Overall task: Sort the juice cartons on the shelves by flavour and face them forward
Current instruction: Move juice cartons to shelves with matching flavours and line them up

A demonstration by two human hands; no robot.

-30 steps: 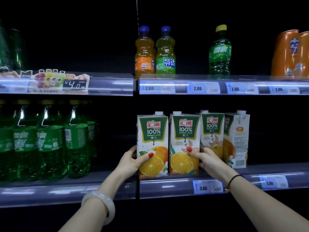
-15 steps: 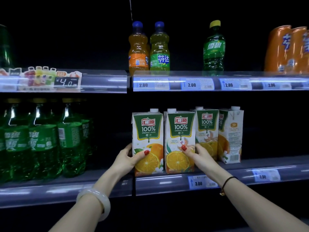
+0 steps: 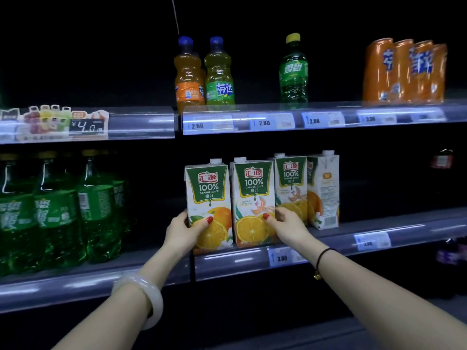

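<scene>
Left hand gripping leftmost orange juice carton, right hand gripping second carton, fourth carton turned sideways on shelf

The view swings to the right. The leftmost carton, gripped by the left hand, and the second carton, gripped by the right hand, now sit further left in frame. At the upper shelf's right end, four orange cans show instead of two. A dark bottle appears near the lower shelf's right end.
</scene>
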